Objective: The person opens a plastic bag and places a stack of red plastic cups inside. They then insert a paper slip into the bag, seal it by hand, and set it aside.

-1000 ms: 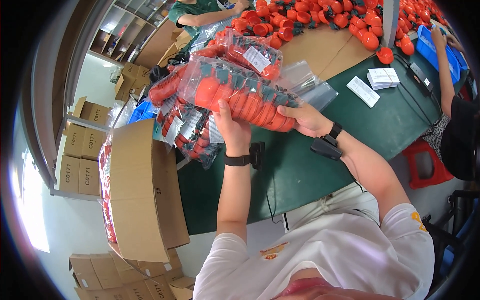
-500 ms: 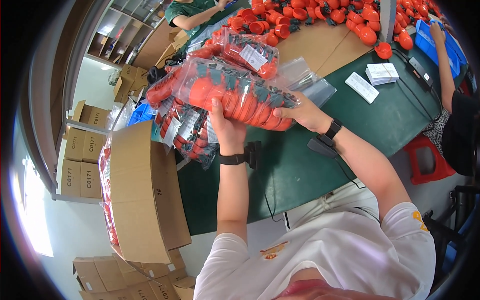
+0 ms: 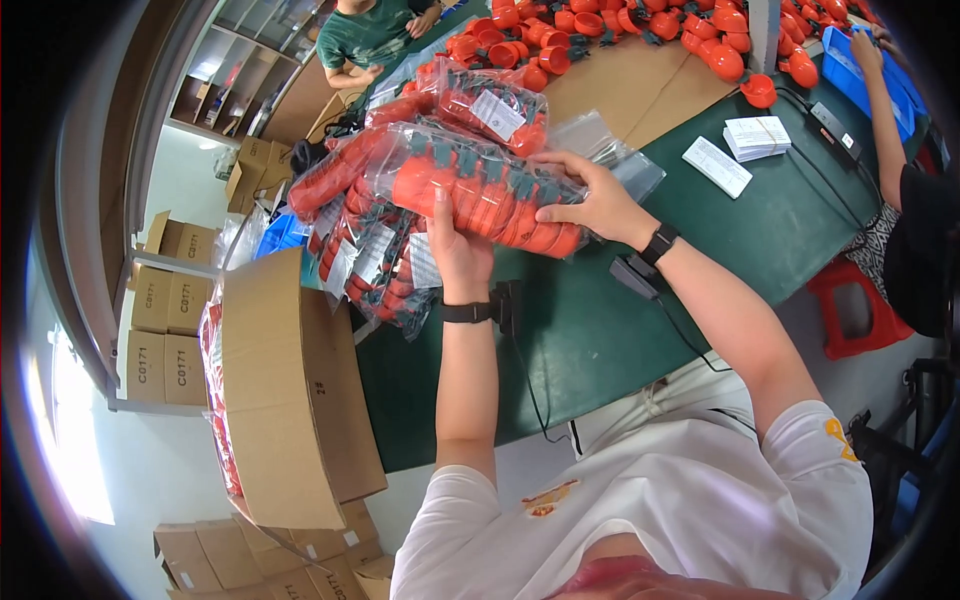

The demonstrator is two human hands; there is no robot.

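Item: clear bag of red cup-shaped parts (image 3: 470,205), one, between both hands, above the green table (image 3: 600,330); clock directions taken from it.

Left hand (image 3: 462,258): at 7 o'clock, forearm upright from 6; thumb raised against the near face, other fingers hidden beneath, so their spread cannot be told; bag supported.

Right hand (image 3: 600,200): at 3 o'clock, forearm slanting in from 5, wrist strapped; thumb and forefinger set wide apart, pointing to 9 and 10, spanning the bag's end.

Surrounding: filled bags (image 3: 495,112), heaped at 8 through 12; carton (image 3: 275,400), 7 to 8; paper bundle (image 3: 757,138), 2 to 3.
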